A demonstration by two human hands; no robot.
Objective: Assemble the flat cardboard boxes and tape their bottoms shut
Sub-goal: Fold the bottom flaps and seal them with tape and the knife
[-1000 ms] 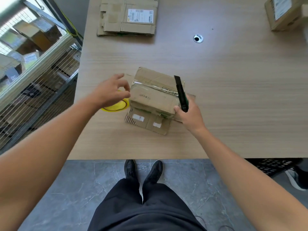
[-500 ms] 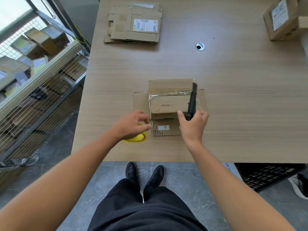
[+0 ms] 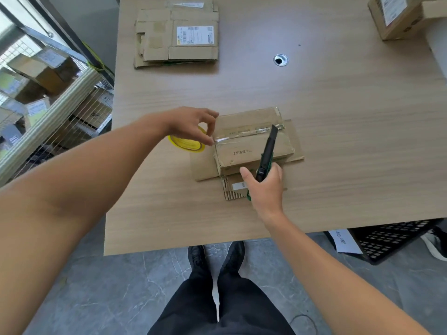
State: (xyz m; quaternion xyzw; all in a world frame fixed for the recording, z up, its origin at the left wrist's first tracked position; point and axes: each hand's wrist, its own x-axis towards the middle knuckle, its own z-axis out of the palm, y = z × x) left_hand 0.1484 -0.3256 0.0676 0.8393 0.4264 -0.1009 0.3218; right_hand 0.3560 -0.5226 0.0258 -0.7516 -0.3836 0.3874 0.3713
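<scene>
- The box (image 3: 254,151) sits bottom up in the middle of the worktop (image 3: 338,112), on its splayed flaps, with a strip of clear tape (image 3: 242,137) along the seam.
- Your left hand (image 3: 191,126) is at the box's left edge. Its fingers (image 3: 210,140) pinch the tape where it leaves the seam, and the yellow roll (image 3: 185,145) lies just beneath the palm.
- Your right hand (image 3: 264,187) has its fingers curled round the handle of the knife (image 3: 268,151), whose tip points far, over the right part of the seam.
- The step looks like cutting the tape free of the roll. Hold the tape taut with the left pinch, bring the blade to the stretch between roll and box, and cut away from your left fingers.
- Cut lightly so that you do not score the cardboard, then press the loose end down over the left edge.
- The stack of flat boxes (image 3: 176,35) lies at the far side.
</scene>
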